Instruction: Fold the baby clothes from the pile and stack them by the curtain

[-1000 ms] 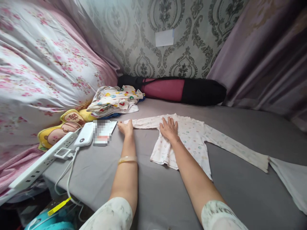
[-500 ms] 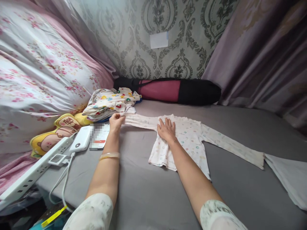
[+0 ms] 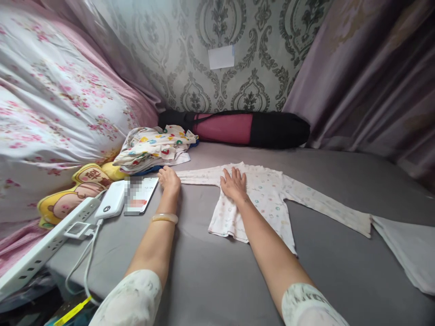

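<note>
A small white long-sleeved shirt (image 3: 268, 194) with a coloured print lies spread on the grey sheet, sleeves out to both sides. My left hand (image 3: 170, 179) is closed over the cuff end of the left-lying sleeve; the hand hides the cuff itself. Flat on the shirt's upper left part rests my right hand (image 3: 234, 183), its fingers spread. The other sleeve stretches to the right, its cuff meeting a pale grey cloth (image 3: 408, 249). A phone (image 3: 142, 194) with a lit screen lies left of my left wrist.
A pile of printed clothes (image 3: 154, 145) sits behind my left hand. At the left are a white power bank (image 3: 110, 199), a power strip (image 3: 44, 253) with cables, and a yellow cushion (image 3: 64, 203). A black and red long bag (image 3: 234, 129) lies along the wall.
My left hand has turned over at the sleeve end and moved slightly right and down. My right hand stays flat on the shirt. The view has shifted slightly.
</note>
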Demonstrator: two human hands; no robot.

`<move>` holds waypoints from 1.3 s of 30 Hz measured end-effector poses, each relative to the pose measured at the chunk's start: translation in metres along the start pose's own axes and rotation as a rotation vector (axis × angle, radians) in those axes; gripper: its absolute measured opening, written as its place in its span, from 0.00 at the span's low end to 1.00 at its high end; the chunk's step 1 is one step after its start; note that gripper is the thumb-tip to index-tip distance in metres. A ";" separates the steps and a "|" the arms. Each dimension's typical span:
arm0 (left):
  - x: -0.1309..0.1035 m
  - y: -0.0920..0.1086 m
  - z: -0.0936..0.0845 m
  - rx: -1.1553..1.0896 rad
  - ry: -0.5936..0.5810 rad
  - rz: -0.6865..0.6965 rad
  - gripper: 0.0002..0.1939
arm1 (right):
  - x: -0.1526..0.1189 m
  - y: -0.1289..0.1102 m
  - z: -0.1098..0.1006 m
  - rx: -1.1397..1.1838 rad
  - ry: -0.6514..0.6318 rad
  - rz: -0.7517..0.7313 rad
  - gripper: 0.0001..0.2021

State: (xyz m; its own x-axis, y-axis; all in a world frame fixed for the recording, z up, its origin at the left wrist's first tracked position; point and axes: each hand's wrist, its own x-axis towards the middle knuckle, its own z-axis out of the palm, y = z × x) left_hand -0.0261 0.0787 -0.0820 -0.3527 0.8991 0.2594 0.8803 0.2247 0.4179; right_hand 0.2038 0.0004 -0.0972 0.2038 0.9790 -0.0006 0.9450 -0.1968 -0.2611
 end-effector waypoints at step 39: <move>-0.031 -0.003 0.018 0.046 -0.003 0.664 0.21 | 0.005 0.011 -0.009 0.298 0.052 0.028 0.26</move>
State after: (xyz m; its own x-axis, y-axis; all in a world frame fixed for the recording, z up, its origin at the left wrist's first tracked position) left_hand -0.0119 0.0571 -0.1065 0.2700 0.8533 0.4460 0.9229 -0.3614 0.1327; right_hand 0.2172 0.0023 -0.0917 0.2491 0.9678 0.0353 0.8235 -0.1925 -0.5336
